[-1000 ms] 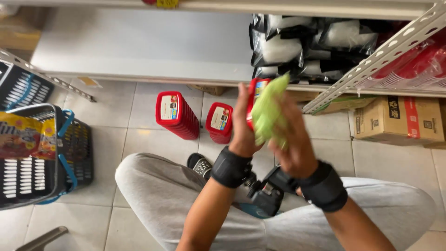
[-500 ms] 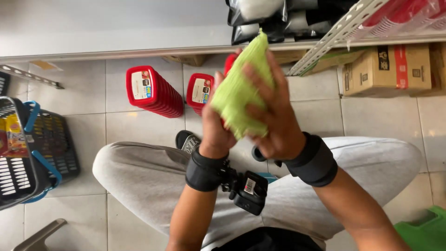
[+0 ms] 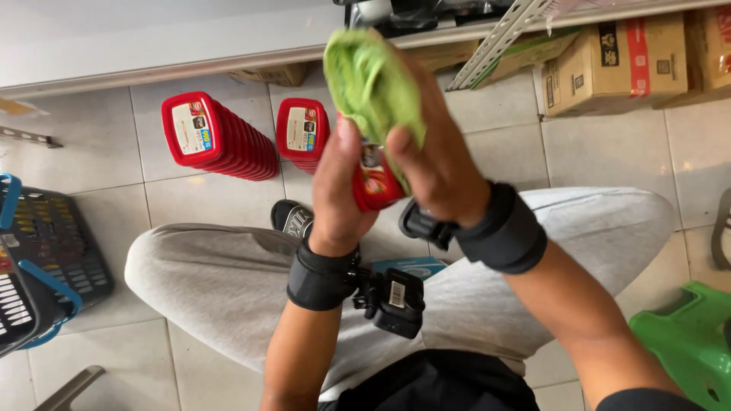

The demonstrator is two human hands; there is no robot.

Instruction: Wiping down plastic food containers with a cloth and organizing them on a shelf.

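Floor point(image 3: 213, 198): pale tiles; two red tubs point(image 3: 221, 137) lying near the shelf.
Basket point(image 3: 46, 266): dark, blue-handled, far left.
Green cloth point(image 3: 373, 84): pressed over the red container point(image 3: 377, 183).
Left hand point(image 3: 339, 190): gripping container.
Right hand point(image 3: 438, 167): gripping cloth.

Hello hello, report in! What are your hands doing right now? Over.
Left hand grips red tub. Right hand presses green cloth over it. Two more red tubs on floor beyond, apart from the hands. Over.

Two tubs point(image 3: 219, 138) point(image 3: 303, 134) lie side by side on the floor point(image 3: 152, 198) below the shelf point(image 3: 152, 46). Basket point(image 3: 46, 259) left of the knees; boxes point(image 3: 617, 57) far right; stool point(image 3: 685, 342) near right.
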